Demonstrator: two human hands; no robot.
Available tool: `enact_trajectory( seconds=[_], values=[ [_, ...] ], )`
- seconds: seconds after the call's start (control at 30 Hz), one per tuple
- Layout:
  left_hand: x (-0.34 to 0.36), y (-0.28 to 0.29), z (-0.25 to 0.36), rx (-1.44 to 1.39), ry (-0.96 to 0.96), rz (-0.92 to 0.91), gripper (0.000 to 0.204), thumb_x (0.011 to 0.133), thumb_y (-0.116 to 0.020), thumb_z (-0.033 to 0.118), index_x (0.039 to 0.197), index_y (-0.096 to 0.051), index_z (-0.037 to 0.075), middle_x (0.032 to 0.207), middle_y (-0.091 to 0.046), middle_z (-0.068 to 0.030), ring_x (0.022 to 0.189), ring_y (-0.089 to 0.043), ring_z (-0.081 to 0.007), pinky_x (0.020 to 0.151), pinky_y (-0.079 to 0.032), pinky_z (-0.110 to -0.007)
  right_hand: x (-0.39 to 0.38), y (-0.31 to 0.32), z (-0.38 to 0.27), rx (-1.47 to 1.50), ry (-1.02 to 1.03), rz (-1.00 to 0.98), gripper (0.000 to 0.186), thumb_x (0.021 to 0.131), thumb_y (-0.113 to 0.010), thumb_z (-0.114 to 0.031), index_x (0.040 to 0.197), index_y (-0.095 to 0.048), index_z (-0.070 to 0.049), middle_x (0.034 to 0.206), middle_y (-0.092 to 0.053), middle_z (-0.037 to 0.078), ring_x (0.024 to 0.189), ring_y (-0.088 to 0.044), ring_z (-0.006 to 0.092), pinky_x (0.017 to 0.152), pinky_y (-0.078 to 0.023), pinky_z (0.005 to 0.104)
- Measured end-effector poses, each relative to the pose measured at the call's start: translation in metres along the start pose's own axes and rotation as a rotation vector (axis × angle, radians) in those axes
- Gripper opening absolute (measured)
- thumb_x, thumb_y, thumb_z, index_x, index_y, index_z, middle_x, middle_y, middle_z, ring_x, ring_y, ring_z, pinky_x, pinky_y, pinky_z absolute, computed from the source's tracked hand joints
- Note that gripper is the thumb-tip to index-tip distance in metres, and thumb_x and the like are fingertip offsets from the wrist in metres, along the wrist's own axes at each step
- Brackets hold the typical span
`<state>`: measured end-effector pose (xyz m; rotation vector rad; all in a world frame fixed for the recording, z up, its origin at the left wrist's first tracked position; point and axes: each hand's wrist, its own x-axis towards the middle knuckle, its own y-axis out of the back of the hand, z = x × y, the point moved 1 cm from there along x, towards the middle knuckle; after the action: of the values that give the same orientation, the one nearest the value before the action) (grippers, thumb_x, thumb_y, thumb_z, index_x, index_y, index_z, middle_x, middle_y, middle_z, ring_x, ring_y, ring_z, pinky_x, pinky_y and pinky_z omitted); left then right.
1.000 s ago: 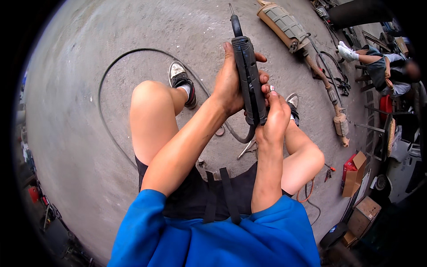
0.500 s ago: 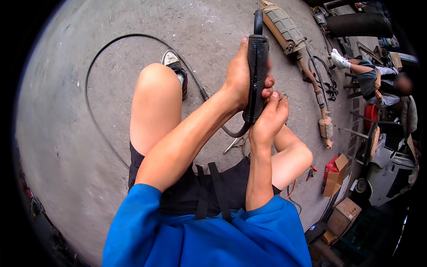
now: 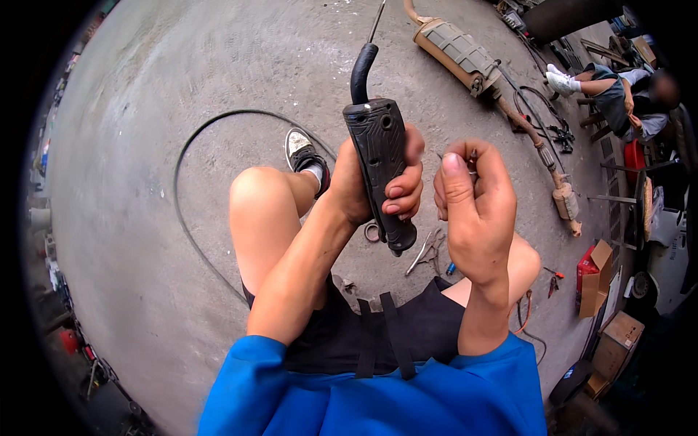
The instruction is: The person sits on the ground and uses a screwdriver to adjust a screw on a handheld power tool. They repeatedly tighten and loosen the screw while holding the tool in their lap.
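Note:
My left hand [image 3: 378,174] grips a black torch-like tool [image 3: 378,145], with its bent black neck [image 3: 362,73] and thin metal tip pointing toward the top of the view. The lower end of its handle sticks out below my fingers. Just to the right, apart from the handle, my right hand [image 3: 472,203] is closed, thumb against curled fingers; what is between them is too small to make out. Below the hands, pliers [image 3: 418,261], a tape-like ring [image 3: 371,234] and a small blue item [image 3: 451,269] lie on the concrete floor between my legs.
A rusty exhaust muffler with pipe [image 3: 454,58] lies ahead to the right. A black cable [image 3: 176,182] loops around my left leg. Another person [image 3: 611,94] sits at the upper right, near a red object [image 3: 632,156]. Cardboard boxes [image 3: 592,291] and assorted parts line the right side.
My left hand has lowered the tool, showing more of its neck and top. My right hand has left the handle's lower end and moved right, away from it.

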<state>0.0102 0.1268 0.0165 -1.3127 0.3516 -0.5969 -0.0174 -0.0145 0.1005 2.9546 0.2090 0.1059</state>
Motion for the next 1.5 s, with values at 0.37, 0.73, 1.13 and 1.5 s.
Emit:
enact_trajectory(
  seconds=[0.37,0.73,1.13,1.5],
  values=[
    [0.001,-0.010,-0.009,-0.120,0.104,0.070,0.088,0.089,-0.022,0.080,0.098,-0.056,0.000,0.043,-0.038,-0.0100,0.029,-0.034,-0.0203,0.029,-0.032,-0.030,0.030,-0.007,-0.025,0.038,-0.046,-0.200,0.014,0.100,-0.055,-0.010,0.100,-0.055,0.004,0.078,-0.055,0.002,0.063,-0.051,0.0041,0.057,-0.045,0.0202],
    [0.002,0.005,-0.013,-0.023,0.220,-0.055,0.086,0.088,-0.020,0.083,0.090,-0.058,0.005,0.049,-0.046,-0.0146,0.034,-0.043,-0.0269,0.037,-0.040,-0.035,0.035,-0.004,-0.022,-0.418,0.189,-0.174,0.013,0.097,-0.060,-0.009,0.092,-0.056,0.003,0.069,-0.057,0.006,0.060,-0.055,0.0059,0.052,-0.044,0.0244],
    [0.004,0.000,-0.019,-0.076,0.019,-0.247,0.075,0.096,-0.012,0.071,0.089,-0.048,0.005,0.046,-0.043,-0.0109,0.031,-0.041,-0.0227,0.037,-0.038,-0.039,0.030,0.011,-0.021,-0.381,0.120,-0.192,0.026,0.101,-0.049,-0.016,0.117,-0.056,0.004,0.092,-0.061,0.009,0.079,-0.061,0.0157,0.068,-0.048,0.0265],
    [-0.010,0.008,-0.038,-0.277,-0.091,-0.136,0.087,0.086,-0.018,0.085,0.080,-0.056,0.006,0.046,-0.040,-0.0097,0.034,-0.040,-0.0228,0.035,-0.036,-0.034,0.018,-0.024,-0.040,-0.377,0.236,-0.202,0.018,0.090,-0.064,0.003,0.107,-0.060,0.005,0.088,-0.064,0.013,0.060,-0.064,0.0123,0.052,-0.051,0.0253]
  ],
)
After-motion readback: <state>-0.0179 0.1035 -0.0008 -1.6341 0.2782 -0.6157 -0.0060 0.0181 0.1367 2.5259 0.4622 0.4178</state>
